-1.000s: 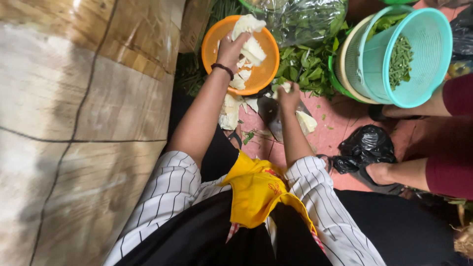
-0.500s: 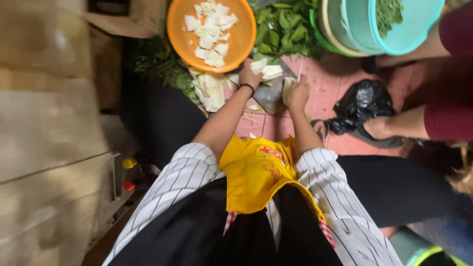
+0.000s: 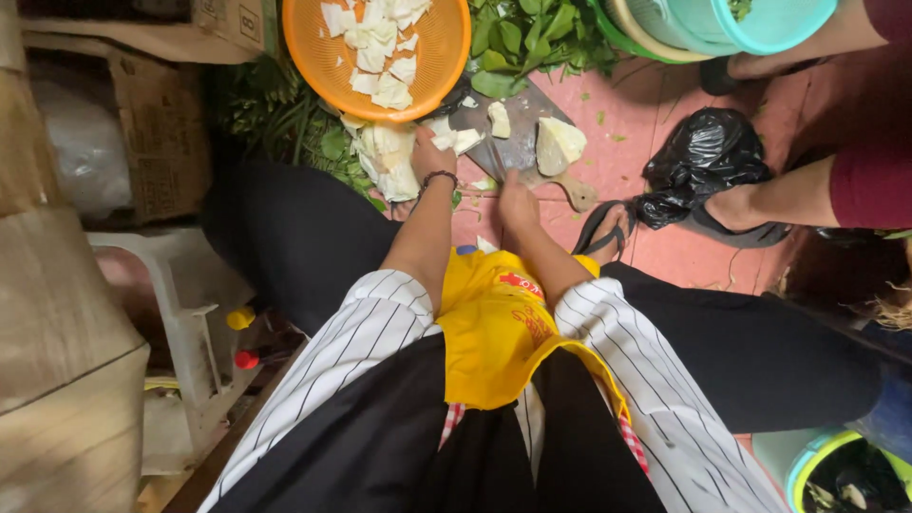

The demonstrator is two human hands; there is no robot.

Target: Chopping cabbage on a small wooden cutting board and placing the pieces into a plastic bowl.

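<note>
**Me:** My left hand (image 3: 432, 157) is down on the heap of cut cabbage (image 3: 385, 161), fingers curled into the pale pieces, so it's closed on a clump of them. That heap lies just left of the cutting board (image 3: 518, 142), right under the rim of the orange basket (image 3: 375, 85), which makes it a short lift from heap to basket.

**Other:** And the right hand?

**Me:** My right hand (image 3: 518, 198) sits at the near edge of the cutting board, by its handle end. From up here I only see the back of it, so I can't tell whether the fingers are closed on anything.

**Other:** What's on the board itself?

**Me:** A cabbage wedge (image 3: 559, 144) sits on the right half of the board, cut face up, with a small piece (image 3: 499, 119) toward the middle. I'd say the wedge sits there because it's within reach of my right hand.

**Other:** And around it?

**Me:** Leafy greens (image 3: 527, 38) lie just beyond the board. A black plastic bag (image 3: 708, 152) lies to the right of the board, and another person's sandalled foot (image 3: 741, 214) is next to it. The orange basket, beyond and left of the board, already holds chopped pieces.
</note>
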